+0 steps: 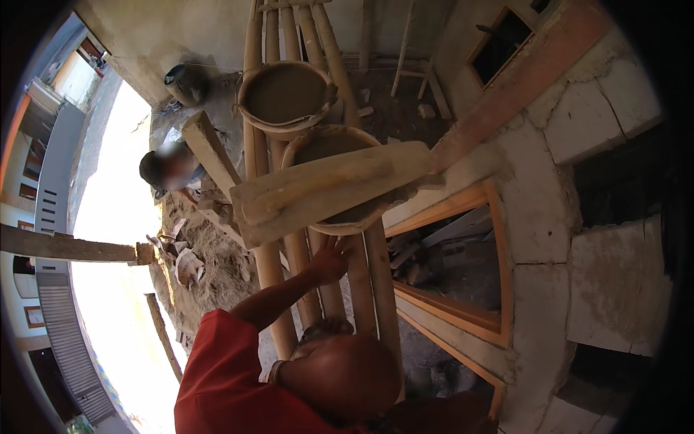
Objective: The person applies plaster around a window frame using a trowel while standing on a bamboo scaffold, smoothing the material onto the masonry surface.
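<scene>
My left hand (329,262), on an arm in a red sleeve, reaches over the bamboo poles (359,278), just below the rim of the nearer mortar bucket (340,230). Its fingers look apart and hold nothing that I can make out; whether they touch the bucket is unclear. Across this bucket's top runs a mortar-smeared wooden board (332,184), hiding part of the grey mix. Farther along the poles stands a second bucket (285,94), full of wet mortar. A bare rounded body part (354,376) fills the lower middle. My right hand does not show.
At right a block wall (535,195) holds an orange window frame (506,267). Sloping timber (210,148) stands left of the buckets. Lower down at left, a person (173,170) is beside a sand heap (217,253). Behind is a dark drum (186,83).
</scene>
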The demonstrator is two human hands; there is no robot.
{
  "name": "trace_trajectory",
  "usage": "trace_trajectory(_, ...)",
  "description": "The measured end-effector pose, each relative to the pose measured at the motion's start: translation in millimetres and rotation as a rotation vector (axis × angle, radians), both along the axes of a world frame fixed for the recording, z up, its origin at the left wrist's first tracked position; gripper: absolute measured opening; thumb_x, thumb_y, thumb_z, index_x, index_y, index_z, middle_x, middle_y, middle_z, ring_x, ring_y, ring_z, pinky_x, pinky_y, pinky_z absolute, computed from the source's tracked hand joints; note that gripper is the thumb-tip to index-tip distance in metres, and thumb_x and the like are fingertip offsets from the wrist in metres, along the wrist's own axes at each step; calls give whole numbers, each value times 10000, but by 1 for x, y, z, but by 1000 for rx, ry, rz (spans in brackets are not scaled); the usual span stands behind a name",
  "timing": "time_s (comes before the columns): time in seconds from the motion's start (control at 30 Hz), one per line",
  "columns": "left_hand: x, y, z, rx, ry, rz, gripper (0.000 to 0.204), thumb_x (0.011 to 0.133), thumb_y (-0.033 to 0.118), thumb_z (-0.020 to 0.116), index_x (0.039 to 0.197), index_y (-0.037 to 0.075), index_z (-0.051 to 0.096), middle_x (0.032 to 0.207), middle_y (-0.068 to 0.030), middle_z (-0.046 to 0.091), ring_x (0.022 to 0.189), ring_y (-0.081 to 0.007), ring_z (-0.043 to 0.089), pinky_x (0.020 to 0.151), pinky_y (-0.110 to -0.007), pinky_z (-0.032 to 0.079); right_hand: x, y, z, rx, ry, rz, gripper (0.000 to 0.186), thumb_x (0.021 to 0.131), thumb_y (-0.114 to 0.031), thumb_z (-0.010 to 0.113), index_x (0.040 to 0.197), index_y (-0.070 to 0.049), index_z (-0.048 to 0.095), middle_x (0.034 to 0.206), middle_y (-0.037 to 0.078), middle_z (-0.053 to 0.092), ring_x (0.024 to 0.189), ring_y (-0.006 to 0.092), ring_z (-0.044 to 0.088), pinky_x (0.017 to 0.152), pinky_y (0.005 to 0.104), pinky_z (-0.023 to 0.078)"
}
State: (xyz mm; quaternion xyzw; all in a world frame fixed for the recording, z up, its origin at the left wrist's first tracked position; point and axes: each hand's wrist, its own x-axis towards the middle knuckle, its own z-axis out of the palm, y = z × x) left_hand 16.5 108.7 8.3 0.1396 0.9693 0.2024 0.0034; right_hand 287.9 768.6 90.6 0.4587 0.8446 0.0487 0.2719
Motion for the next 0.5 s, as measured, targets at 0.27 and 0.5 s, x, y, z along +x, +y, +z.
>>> trace_trajectory(0.27, -46, 25, 20, 228, -253, 129, 536, 789, 263, 651, 1283, 68, 582, 1313, -239, 529, 1268, -419, 477, 1082, -528, 379, -125, -86, 59, -517, -13, 200, 543, 958, -452, 582, 1336, -62, 570, 1041, 172, 707, 868, 235, 712, 735, 388, 575)
trace_trajectory(0.5, -63, 63, -23, 344, -46, 327, 600, 824, 315, 634, 1354, 61, 517, 1355, -237, 537, 1286, -411, 482, 1102, -509, 363, -385, -302, 178, -1087, 405, 667, 352, 969, -264, 620, 1171, 22, 583, 817, 68, 661, 651, 115, 632, 572, 255, 517)
